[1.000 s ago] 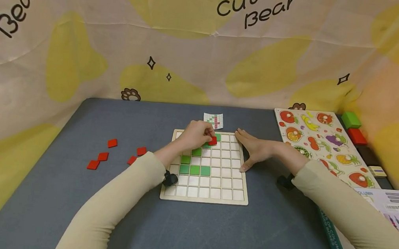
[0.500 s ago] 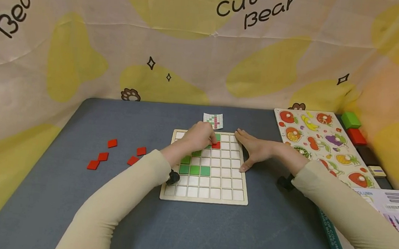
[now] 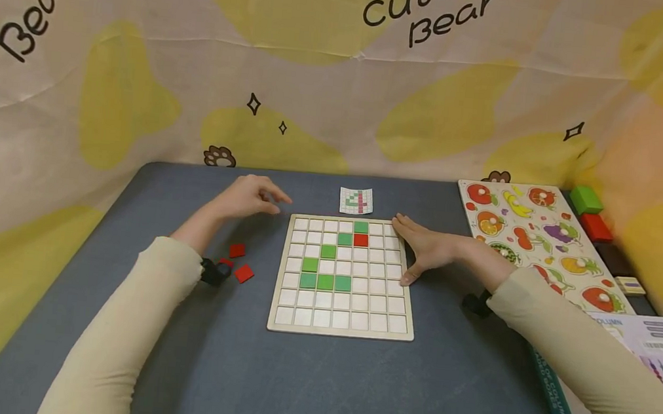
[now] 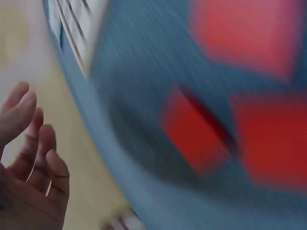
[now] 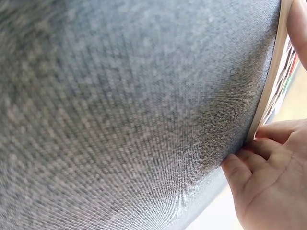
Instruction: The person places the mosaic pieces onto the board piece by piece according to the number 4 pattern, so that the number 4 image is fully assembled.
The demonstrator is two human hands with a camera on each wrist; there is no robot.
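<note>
Now the left hand [image 3: 247,197], fingers loose and empty, has withdrawn left of the grid board [image 3: 340,329], leaving the red tile [image 3: 361,240] seated; right hand [image 3: 427,250] flat, bracing the board's right edge.

The pale wooden grid board [image 3: 345,277] carries six green tiles [image 3: 325,282] and one red tile [image 3: 361,240] among white squares. Loose red tiles [image 3: 243,273] lie on the grey-blue counter [image 3: 305,375]. The backdrop cloth [image 3: 143,59] is cream with yellow patches.
</note>
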